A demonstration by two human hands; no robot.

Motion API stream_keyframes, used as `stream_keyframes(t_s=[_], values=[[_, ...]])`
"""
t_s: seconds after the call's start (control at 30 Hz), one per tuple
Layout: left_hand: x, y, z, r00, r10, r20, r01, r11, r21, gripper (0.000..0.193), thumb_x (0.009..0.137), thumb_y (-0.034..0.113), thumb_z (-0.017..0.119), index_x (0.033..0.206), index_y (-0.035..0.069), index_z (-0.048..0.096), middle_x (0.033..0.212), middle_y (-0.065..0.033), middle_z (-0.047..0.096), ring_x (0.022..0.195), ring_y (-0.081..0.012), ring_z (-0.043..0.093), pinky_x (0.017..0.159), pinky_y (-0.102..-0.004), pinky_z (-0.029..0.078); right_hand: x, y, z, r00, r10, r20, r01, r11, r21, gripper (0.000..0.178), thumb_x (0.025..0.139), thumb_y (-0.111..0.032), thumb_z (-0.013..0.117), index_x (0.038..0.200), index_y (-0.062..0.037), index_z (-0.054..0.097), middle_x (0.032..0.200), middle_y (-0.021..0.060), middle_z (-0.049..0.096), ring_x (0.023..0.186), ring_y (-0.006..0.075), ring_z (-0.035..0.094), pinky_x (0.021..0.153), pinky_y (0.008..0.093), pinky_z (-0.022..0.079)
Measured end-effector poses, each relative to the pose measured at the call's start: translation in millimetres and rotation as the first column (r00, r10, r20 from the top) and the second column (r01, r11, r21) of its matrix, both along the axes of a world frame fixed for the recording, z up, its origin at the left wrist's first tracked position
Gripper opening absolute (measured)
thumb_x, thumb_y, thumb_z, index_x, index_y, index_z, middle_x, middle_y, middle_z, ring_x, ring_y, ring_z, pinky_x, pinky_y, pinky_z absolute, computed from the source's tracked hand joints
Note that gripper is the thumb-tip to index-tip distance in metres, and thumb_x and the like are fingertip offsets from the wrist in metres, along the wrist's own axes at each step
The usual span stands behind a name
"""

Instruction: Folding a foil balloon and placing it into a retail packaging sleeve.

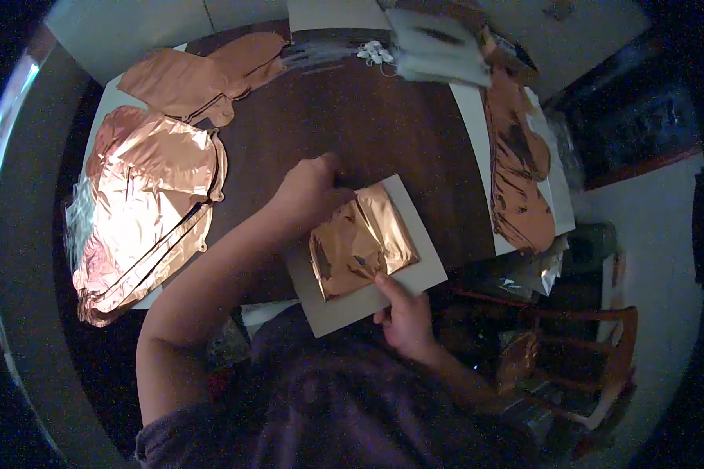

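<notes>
While the right hand [409, 319] grips the lower right part of a pale card [421, 230], with its thumb lying on top against the lower edge of a folded copper-coloured foil [352, 242] and its other fingers mostly hidden underneath, the left hand [317, 187] is at the foil's upper left edge, bent at the wrist with its fingers partly curled. Whether those fingers pinch the foil or merely touch it, I cannot tell. The foil lies flat on the card, creased and shiny, leaving a bare margin of card to the right and below. Card and foil are tilted, in front of the person's dark shirt [344, 383], at the near edge of a dark brown table [328, 117]. On the table's left side lies a bright, wrinkled foil pile [152, 207] with dark lines across it, and beyond that a duller foil piece [211, 74]. At the far edge, a small white bundle [375, 53] sits beside a clear plastic bag [442, 55]. Along the right side is another copper-coloured pile [516, 172], on a white sheet [475, 148]. Lower right, away from the table, stands a wooden chair [622, 344]
</notes>
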State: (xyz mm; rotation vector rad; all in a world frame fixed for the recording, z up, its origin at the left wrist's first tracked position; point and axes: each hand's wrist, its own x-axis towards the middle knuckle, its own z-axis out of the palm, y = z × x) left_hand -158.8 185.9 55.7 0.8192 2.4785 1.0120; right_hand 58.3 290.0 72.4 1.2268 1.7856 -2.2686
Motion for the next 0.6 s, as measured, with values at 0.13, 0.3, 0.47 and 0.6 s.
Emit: stream_keyframes(t_s=[0.13, 0.3, 0.47, 0.6], values=[[11.4, 8.5, 29.5, 0.987, 0.013, -0.161, -0.070, 0.932, -0.355, 0.037, 0.074, 0.035, 0.074, 0.089, 0.003, 0.064, 0.089, -0.0152, 0.068, 0.085, -0.0316, 0.067, 0.074, -0.0421, 0.050, -6.6, -1.5, 1.1, 0.994, -0.089, 0.057, 0.096, 0.985, -0.145, 0.022, 0.084, -0.024, 0.069, 0.092, -0.0058, 0.060, 0.078, 0.0033, 0.061, 0.054, 0.0120, 0.055, 0.038, 0.0249, 0.039], [20.4, 1.5, 17.5, 0.734, -0.213, -0.645, -0.083, 0.914, -0.396, 0.034, 0.075, 0.036, 0.069, 0.093, 0.007, 0.066, 0.096, -0.0082, 0.063, 0.099, -0.0281, 0.058, 0.088, -0.0427, 0.038, -14.1, -10.5, 3.8, 0.990, -0.138, -0.014, 0.136, 0.984, -0.113, 0.021, 0.085, -0.024, 0.069, 0.090, -0.0070, 0.059, 0.070, 0.0029, 0.059, 0.047, 0.0123, 0.053, 0.036, 0.0251, 0.037], [44.4, -11.0, 9.0, 0.771, -0.239, -0.591, 0.013, 0.933, -0.359, 0.042, 0.080, 0.040, 0.063, 0.100, 0.004, 0.065, 0.103, -0.0110, 0.061, 0.107, -0.0307, 0.053, 0.097, -0.0481, 0.034, -24.0, -12.7, 9.6, 0.996, -0.083, 0.017, 0.085, 0.980, -0.178, 0.020, 0.086, -0.026, 0.068, 0.091, -0.0076, 0.060, 0.074, 0.0029, 0.060, 0.046, 0.0125, 0.053, 0.038, 0.0242, 0.037], [71.5, -16.4, -1.6, 0.734, -0.097, -0.672, -0.065, 0.975, -0.213, 0.066, 0.087, 0.053, 0.048, 0.121, -0.002, 0.057, 0.128, -0.0198, 0.054, 0.124, -0.0377, 0.044, 0.110, -0.0543, 0.020, -27.6, -13.8, 10.1, 0.992, -0.122, -0.017, 0.114, 0.961, -0.252, 0.022, 0.088, -0.027, 0.067, 0.096, -0.0071, 0.060, 0.077, 0.0035, 0.061, 0.046, 0.0125, 0.053, 0.039, 0.0235, 0.037]])
